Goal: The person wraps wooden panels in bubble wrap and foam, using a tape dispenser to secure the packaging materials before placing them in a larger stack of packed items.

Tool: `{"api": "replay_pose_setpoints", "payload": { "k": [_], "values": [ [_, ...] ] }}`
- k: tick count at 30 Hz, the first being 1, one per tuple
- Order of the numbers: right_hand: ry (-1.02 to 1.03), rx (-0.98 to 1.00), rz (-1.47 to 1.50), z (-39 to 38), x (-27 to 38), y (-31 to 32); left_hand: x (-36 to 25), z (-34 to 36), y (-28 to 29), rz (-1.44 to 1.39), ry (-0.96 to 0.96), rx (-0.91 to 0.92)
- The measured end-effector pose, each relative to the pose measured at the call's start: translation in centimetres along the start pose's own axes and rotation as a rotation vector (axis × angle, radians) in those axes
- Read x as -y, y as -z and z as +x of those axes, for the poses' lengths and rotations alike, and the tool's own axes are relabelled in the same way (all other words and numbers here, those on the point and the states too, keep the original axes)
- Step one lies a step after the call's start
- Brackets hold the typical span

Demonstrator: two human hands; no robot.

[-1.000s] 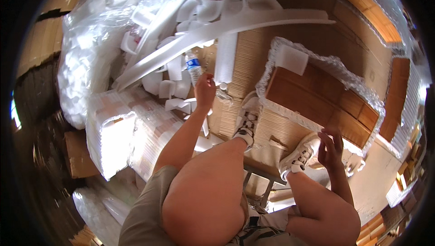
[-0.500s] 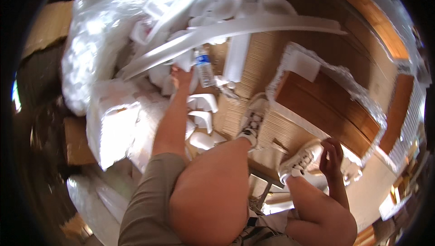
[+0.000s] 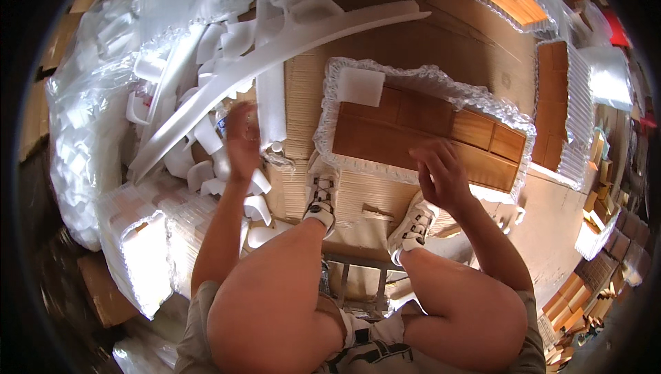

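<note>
White foam pieces [image 3: 206, 133] lie heaped just beyond and to the left of the left hand [image 3: 242, 141], which reaches forward into the pile. Left fingers [image 3: 237, 114] are blurred; cannot tell whether they are spread or curled. A plastic bottle [image 3: 222, 123] with a blue label shows partly behind these fingers, close against them; contact cannot be confirmed. A long curved foam strip [image 3: 289, 47] runs diagonally above the left fingers, from the lower left up toward the right. An upright foam bar [image 3: 271, 109] stands just right of the left hand.

Right hand [image 3: 441, 178] hovers over the near edge of a wooden panel [image 3: 427, 133]. Right fingers [image 3: 428, 161] are loosely spread and slightly bent, gripping nothing. The panel sits in a frilled clear plastic wrap [image 3: 420, 75] whose edge rings it; a square white foam block [image 3: 360, 86] lies at the panel's far left corner, well beyond the right fingers.

Panel and wrap rest on flat brown cardboard [image 3: 441, 40]. A second wrapped panel [image 3: 554, 109] lies to the right of the right fingers, well apart. Two white sneakers [image 3: 320, 198] sit below the fingers, between the hands, near the panel's front edge. A clear plastic bag of foam [image 3: 89, 112] bulks at far left.
</note>
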State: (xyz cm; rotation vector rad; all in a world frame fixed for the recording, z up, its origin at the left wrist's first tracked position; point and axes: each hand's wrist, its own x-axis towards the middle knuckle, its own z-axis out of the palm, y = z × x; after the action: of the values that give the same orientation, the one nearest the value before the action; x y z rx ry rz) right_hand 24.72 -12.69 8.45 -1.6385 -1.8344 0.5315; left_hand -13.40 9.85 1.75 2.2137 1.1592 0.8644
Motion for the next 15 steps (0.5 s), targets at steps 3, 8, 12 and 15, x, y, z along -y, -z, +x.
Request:
{"api": "replay_pose_setpoints", "payload": {
  "k": [3,8,12,15],
  "values": [
    [-0.061,-0.032,-0.093,1.8,-1.0,-0.7,-9.1,4.2,-7.2,-0.077,-0.205,0.319],
    [-0.076,0.012,-0.126,-0.1,-1.4,-1.4,-13.0,6.7,-12.7,0.246,-0.426,0.366],
    [-0.093,-0.092,-0.066,-0.9,-1.6,-2.4,-11.9,6.3,-12.8,0.206,-0.462,0.412],
    [-0.063,-0.063,-0.087,-0.3,-1.2,-2.8,-10.0,4.3,-9.7,0.252,-0.543,0.386]
  ]
}}
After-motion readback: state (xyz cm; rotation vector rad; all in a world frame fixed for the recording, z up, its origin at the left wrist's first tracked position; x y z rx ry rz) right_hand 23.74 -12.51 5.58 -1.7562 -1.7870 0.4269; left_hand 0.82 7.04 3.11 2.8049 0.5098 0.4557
